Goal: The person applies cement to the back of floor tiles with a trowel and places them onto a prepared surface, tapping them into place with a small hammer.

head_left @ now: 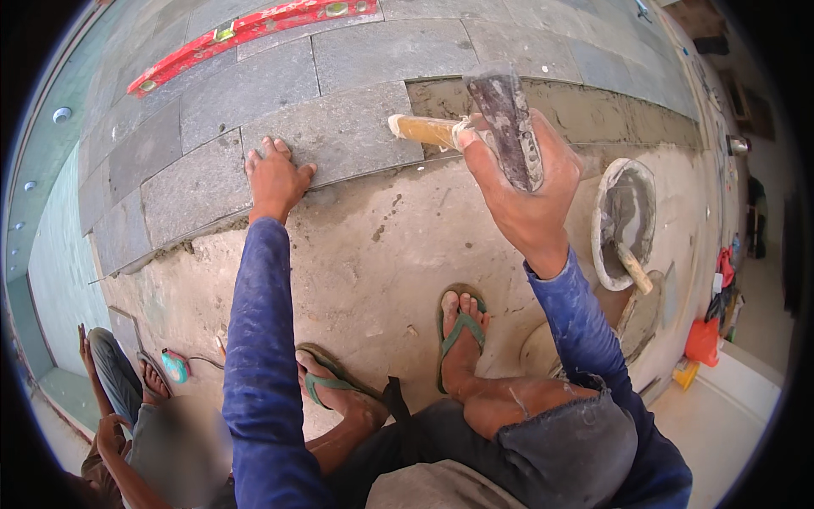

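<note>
My left hand [275, 174] rests with spread fingers on a grey stone tile [339, 127] at the edge of the laid rows. My right hand [530, 195] grips a mallet [500, 102] with a dark, mortar-smeared head, its wooden handle pointing left. Under and right of the mallet lies a strip of wet mortar [627, 110] beside the tiles. A thin string runs along the tiles' near edge. A mortar bucket [607, 229] with a wooden-handled tool [632, 267] in it stands right of my right arm.
A red spirit level [254, 25] lies on the tiles at upper left. A pool [59, 237] borders the far left. Another person [119, 373] sits at lower left near a teal tape measure [175, 365]. Orange bags [704, 339] lie at right. My sandalled feet are on the bare concrete [381, 280].
</note>
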The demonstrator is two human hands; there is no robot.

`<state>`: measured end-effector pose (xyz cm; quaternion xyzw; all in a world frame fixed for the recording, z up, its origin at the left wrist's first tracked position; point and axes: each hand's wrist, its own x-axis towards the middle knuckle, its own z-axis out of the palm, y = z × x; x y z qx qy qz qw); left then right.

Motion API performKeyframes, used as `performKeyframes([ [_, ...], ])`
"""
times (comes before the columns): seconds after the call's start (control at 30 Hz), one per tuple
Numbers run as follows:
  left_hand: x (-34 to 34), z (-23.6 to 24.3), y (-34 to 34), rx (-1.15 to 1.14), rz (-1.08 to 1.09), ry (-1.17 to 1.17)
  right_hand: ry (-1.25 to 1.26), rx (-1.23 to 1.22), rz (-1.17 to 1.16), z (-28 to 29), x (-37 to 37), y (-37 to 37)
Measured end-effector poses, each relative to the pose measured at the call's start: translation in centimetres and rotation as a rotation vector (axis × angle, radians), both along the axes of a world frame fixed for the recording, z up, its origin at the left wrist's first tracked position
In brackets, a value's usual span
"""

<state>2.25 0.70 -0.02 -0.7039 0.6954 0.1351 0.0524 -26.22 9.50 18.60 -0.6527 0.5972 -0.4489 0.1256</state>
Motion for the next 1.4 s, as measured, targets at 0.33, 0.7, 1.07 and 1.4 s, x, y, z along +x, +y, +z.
performKeyframes([
  [0.33, 0.2, 0.0, -0.1, -0.026, 0.005, 0.011, 0.051, -0.043, 0.099, -0.5, -0.8, 0.0],
  [0.7, -0.6, 0.9, -0.4, 0.072, 0.005, -0.082, -0.035, 0.004, 0.001, 0.0, -0.6, 0.4],
  [1.07, -0.4, 0.5, 0.5, -0.003, 0.028, -0.01, -0.043, -0.019, 0.071, -0.1, 1.4, -0.2],
  [1.4, -0.3, 1.1, 0.7, 0.02, 0.069, 0.03, -0.019, -0.046, 0.246, -0.4, 4.9, -1.5],
])
